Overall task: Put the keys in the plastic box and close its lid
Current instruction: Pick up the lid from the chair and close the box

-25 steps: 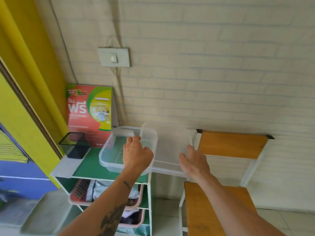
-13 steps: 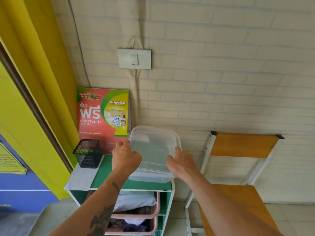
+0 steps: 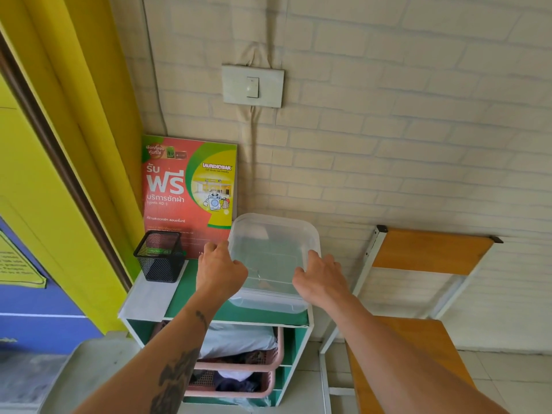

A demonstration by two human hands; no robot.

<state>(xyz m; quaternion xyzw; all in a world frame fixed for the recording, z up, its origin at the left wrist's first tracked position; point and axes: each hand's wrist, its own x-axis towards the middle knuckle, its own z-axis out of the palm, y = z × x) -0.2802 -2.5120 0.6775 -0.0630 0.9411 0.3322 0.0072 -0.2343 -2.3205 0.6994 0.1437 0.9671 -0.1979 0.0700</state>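
Lid [image 3: 273,252] now sits flat over the plastic box [image 3: 268,303]; a second ago it hung open off the right side, with right hand [image 3: 321,279] under it. Both hands have since come in, one on each flank of the lid. Left hand [image 3: 221,271]: fingers curled over the left rim, touching. Right hand: fingers spread, resting on the right rim, holding nothing. Box lies directly between the hands, long axis running away from the person toward the wall. Faint glint under the lid, just inboard of the left hand, probably the keys; can't confirm. Neither hand clearly nearer. Next, likely: press both rims down evenly until seated.
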